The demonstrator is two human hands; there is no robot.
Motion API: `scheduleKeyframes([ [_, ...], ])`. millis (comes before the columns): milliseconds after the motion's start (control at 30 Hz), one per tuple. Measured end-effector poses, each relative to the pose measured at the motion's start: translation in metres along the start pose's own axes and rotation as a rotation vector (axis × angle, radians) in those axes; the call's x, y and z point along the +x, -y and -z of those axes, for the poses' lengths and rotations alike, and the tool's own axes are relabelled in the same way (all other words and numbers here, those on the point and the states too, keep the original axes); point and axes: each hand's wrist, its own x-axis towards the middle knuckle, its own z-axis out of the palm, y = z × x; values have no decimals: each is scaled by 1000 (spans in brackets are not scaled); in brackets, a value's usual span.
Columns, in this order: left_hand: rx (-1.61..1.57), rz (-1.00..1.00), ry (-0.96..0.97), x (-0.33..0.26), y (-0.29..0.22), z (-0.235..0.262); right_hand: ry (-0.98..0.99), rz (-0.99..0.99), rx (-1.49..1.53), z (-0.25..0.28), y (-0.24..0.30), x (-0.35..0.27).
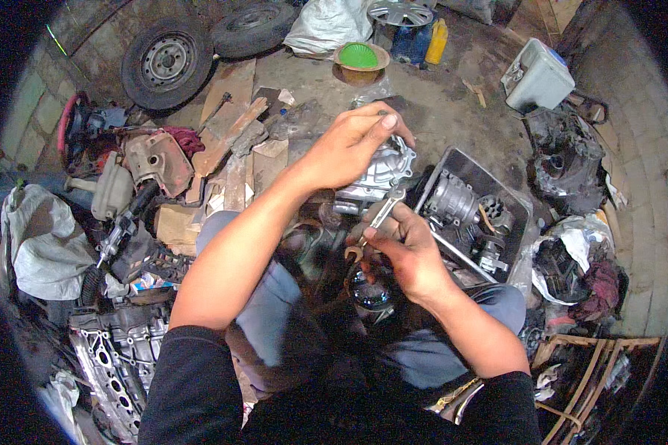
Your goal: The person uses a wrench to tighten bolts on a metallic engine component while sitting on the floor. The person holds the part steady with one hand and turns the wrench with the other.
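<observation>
My left hand (349, 147) is closed over the top of a silver cast-metal housing (386, 169), thumb and fingers pressed together at its far side. A small dark tip shows at the thumb, too small to name. My right hand (412, 256), lower and nearer to me, grips a silver wrench (384, 211) held at a slant. One end of the wrench points up toward the housing; a brownish open jaw shows below my fingers. Under the right hand sits a dark, shiny rounded part (369, 291) between my knees. The housing's far side is hidden by my left hand.
Right of the housing, a grey tray (523, 248) holds a compressor-like part and other metal pieces. An engine cylinder head (111, 371) lies at lower left. Wheels (167, 63), a green bowl (358, 55) and a white container (538, 74) stand farther off.
</observation>
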Motion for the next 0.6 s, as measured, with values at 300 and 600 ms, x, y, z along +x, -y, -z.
scheduleKeyframes([
  [300, -65, -86, -27, 2, -2, -2, 29, 98, 242, -5, -12, 22],
  [600, -32, -13, 52, -1, -7, 4, 0, 8, 510, -14, -1, 18],
])
